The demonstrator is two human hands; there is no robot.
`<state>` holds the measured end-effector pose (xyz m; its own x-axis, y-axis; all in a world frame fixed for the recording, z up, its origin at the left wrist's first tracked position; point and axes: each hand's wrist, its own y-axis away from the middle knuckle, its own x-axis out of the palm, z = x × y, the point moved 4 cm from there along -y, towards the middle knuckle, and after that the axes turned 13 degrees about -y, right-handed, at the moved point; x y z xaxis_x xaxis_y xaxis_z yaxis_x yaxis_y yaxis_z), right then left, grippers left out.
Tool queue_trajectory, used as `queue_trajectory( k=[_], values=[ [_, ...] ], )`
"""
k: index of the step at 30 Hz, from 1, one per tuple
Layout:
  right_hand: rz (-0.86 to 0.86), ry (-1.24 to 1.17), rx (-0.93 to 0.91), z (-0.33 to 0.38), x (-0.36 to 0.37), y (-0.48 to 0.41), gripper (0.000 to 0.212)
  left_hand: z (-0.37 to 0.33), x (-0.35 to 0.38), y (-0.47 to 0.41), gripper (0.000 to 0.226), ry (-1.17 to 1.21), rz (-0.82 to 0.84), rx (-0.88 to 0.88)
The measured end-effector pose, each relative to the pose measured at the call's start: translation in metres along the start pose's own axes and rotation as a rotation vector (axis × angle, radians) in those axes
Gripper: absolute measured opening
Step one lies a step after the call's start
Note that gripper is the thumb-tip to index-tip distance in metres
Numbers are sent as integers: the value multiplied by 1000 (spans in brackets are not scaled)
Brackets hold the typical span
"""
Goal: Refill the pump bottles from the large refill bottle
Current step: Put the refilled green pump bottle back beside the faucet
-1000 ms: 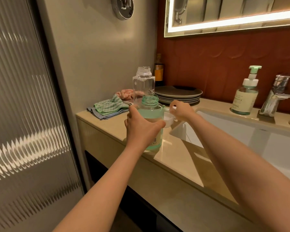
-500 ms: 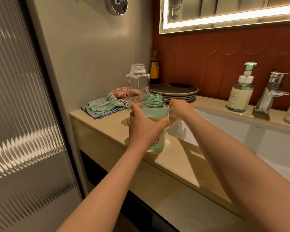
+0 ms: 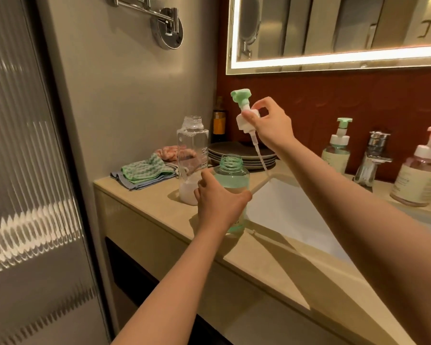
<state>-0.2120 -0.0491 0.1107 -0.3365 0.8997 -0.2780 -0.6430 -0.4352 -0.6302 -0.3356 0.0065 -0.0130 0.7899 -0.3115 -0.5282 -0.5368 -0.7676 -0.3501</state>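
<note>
A green pump bottle (image 3: 232, 176) stands open-necked on the beige counter (image 3: 159, 207), and my left hand (image 3: 219, 202) grips its body. My right hand (image 3: 271, 123) pinches the white collar of the pump head (image 3: 243, 108), green nozzle up, holding it in the air above and right of the bottle. Its thin dip tube hangs down over the sink edge. Behind the green bottle stands a tall clear refill bottle (image 3: 192, 150) with no cap and a little pale liquid at the bottom.
A white sink (image 3: 296, 220) lies to the right, with a chrome tap (image 3: 373, 155). A green pump bottle (image 3: 337, 148) and a pink pump bottle (image 3: 421, 170) stand behind it. Stacked grey plates (image 3: 239, 153), folded cloths (image 3: 144, 173) and a dark bottle (image 3: 219, 120) sit at the back left.
My right hand has lifted the pump head from the counter beside the green bottle up into the air. My left hand keeps its grip on the bottle.
</note>
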Motion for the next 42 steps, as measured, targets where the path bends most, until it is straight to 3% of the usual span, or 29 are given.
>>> queue_trajectory(
  k=[9, 15, 24, 33, 42],
  values=[
    [-104, -289, -166, 56, -13, 11, 39, -1, 2, 0, 78, -4, 21, -16],
    [-99, -397, -237, 80, -5, 21, 28, 0, 3, -2, 78, 15, 52, -55],
    [-69, -434, -123, 33, 13, 50, 31, -3, 1, 0, 91, -22, 30, -32],
    [-25, -455, 36, -10, 23, 73, 29, -4, 1, 2, 81, 0, 26, -17],
    [76, -409, 38, -5, 17, 73, 29, -4, 1, 2, 80, -22, 24, -25]
  ],
)
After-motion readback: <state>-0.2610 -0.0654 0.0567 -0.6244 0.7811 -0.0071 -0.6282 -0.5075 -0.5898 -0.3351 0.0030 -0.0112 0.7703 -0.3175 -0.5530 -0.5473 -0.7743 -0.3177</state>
